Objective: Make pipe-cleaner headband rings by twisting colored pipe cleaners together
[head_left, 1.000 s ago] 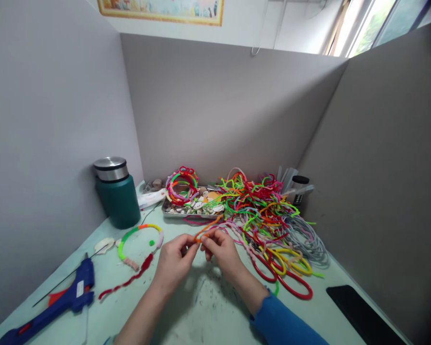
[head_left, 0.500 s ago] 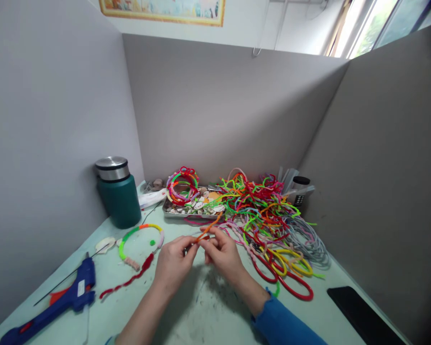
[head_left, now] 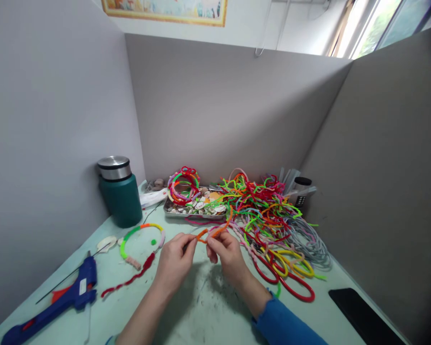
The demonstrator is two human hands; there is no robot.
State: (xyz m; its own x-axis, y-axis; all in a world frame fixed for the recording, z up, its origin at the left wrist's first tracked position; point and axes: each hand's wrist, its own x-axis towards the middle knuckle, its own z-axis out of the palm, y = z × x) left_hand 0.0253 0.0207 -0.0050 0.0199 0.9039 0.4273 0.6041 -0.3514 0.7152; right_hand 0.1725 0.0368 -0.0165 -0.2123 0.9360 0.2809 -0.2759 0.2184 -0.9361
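Between my two hands, above the table, is an orange pipe cleaner [head_left: 220, 231], bent, with one end sticking up to the right. My left hand [head_left: 176, 258] pinches one part of it between thumb and fingertips. The fingers of my right hand [head_left: 225, 254] are closed on another part. Left of my hands lies a ring wrapped in green, yellow, orange and pink [head_left: 125, 247], its end joining a twisted dark red length [head_left: 132, 278]. A small green piece [head_left: 153, 242] rests inside the ring.
At the back stands a metal tray [head_left: 187, 216] of shells or chips with coloured rings on top. Tangled pipe cleaners [head_left: 258, 201] heap to its right. A blue glue gun [head_left: 77, 287], a green flask [head_left: 120, 199] and a black phone-like slab [head_left: 362, 314] lie around the sides. Grey partitions [head_left: 222, 105] enclose the table.
My right hand has shifted slightly right, away from my left. More of the orange pipe cleaner shows between them, and its free end now points more steeply up.
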